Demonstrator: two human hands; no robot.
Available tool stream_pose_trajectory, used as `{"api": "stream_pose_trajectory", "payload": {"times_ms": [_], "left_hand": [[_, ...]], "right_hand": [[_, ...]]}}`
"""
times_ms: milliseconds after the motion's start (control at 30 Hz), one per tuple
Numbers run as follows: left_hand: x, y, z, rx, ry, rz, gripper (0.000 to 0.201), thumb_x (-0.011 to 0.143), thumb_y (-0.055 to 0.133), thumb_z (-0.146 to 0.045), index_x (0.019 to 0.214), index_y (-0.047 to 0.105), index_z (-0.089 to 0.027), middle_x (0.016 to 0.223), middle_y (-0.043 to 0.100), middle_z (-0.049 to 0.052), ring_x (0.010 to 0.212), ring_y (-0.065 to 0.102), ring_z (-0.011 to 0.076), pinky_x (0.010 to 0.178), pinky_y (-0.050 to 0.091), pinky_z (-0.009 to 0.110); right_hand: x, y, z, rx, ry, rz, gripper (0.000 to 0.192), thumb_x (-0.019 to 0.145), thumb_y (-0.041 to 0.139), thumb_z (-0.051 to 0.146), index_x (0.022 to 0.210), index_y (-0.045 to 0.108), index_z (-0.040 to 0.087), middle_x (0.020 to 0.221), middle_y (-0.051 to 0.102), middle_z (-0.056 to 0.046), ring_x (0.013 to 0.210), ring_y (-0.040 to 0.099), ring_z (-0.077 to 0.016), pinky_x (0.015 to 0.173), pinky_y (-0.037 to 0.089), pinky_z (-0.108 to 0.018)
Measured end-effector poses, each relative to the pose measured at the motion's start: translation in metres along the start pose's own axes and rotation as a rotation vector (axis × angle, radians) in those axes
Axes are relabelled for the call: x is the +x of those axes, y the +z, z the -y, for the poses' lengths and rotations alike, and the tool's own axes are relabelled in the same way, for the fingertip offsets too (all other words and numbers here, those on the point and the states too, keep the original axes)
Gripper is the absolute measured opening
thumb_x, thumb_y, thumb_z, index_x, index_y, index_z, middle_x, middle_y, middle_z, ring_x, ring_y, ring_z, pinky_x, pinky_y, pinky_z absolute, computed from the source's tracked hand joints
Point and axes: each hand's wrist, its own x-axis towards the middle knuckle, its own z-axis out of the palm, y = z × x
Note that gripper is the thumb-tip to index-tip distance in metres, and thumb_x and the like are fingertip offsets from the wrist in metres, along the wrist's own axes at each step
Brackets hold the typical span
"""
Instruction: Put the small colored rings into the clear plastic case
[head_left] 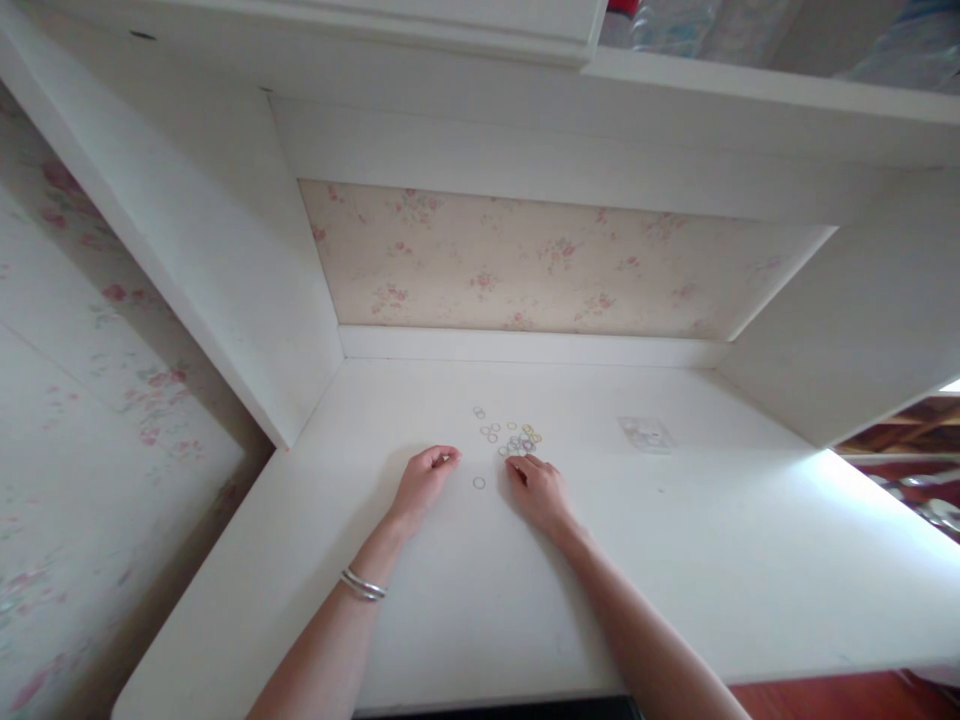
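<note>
Centre of worktop (465, 600): loose cluster of thin rings (517, 442). Right hand (538, 490) curls at its lower edge; cannot tell if gripping. Left hand (421, 485), left of centre, pinches fingertips, contents indistinct. Lone ring (479, 488) lies between. Clear packet (646, 434) right, well apart; shelf (750, 85) overhangs upper right.

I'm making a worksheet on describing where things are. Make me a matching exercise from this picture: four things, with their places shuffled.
1. silvery metal bangle
2. lone thin dark-grey ring
3. flat clear plastic packet
4. pink-flowered cream wallpaper

A. on the white desktop, right of the clustered small rings
B. behind the desktop
C. around the left wrist
D. between the left hand and right hand

Pairs: 1-C, 2-D, 3-A, 4-B
</note>
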Motion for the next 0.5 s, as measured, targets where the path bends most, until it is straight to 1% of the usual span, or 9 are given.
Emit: {"api": "stream_pose_trajectory", "payload": {"times_ms": [133,200,267,367,433,500], "left_hand": [[0.000,0.000,-0.003,-0.003,-0.013,0.015,0.037,0.072,0.060,-0.047,0.089,0.068,-0.015,0.063,0.056,-0.002,0.048,0.037,0.0079,0.047,0.027,0.022],[0.001,0.000,-0.004,0.002,-0.024,0.020,0.039,0.072,0.060,-0.048,0.091,0.068,-0.015,0.063,0.058,-0.002,0.047,0.037,0.0082,0.046,0.026,0.022],[0.001,0.001,-0.004,0.012,-0.036,0.013,0.040,0.072,0.059,-0.049,0.091,0.068,-0.015,0.061,0.057,-0.002,0.046,0.038,0.0086,0.046,0.026,0.022],[0.002,0.002,-0.002,0.023,-0.044,-0.009,0.040,0.072,0.059,-0.050,0.092,0.068,-0.016,0.058,0.055,-0.003,0.046,0.038,0.0089,0.047,0.026,0.022],[0.002,0.003,-0.002,0.028,-0.041,-0.011,0.040,0.073,0.058,-0.049,0.092,0.068,-0.016,0.056,0.053,-0.003,0.046,0.037,0.0088,0.047,0.026,0.022],[0.003,0.004,-0.002,0.038,-0.036,-0.002,0.039,0.073,0.059,-0.049,0.091,0.069,-0.016,0.056,0.052,-0.004,0.046,0.037,0.0087,0.047,0.026,0.022]], "right_hand": [[-0.009,0.000,-0.004,0.019,-0.007,-0.018,0.024,0.084,0.043,0.022,0.076,0.065,0.021,0.074,0.065,-0.001,0.071,0.057,-0.0131,0.066,0.035,-0.022],[-0.010,-0.001,-0.010,0.052,0.039,-0.064,0.027,0.083,0.041,0.021,0.068,0.063,0.020,0.071,0.063,-0.001,0.068,0.056,-0.0130,0.064,0.035,-0.022],[-0.009,-0.002,-0.017,0.097,0.122,-0.124,0.029,0.083,0.039,0.021,0.067,0.063,0.020,0.071,0.063,-0.002,0.068,0.056,-0.0131,0.064,0.035,-0.022],[-0.004,-0.003,-0.028,0.134,0.192,-0.168,0.028,0.084,0.039,0.023,0.078,0.066,0.021,0.079,0.065,-0.002,0.073,0.057,-0.0142,0.068,0.037,-0.023],[-0.001,-0.003,-0.030,0.128,0.183,-0.148,0.029,0.085,0.039,0.024,0.092,0.067,0.022,0.088,0.066,-0.003,0.077,0.058,-0.0146,0.072,0.038,-0.024],[0.001,-0.003,-0.027,0.085,0.138,-0.104,0.032,0.087,0.040,0.027,0.109,0.063,0.025,0.094,0.064,-0.004,0.081,0.057,-0.0148,0.076,0.037,-0.026]]}}
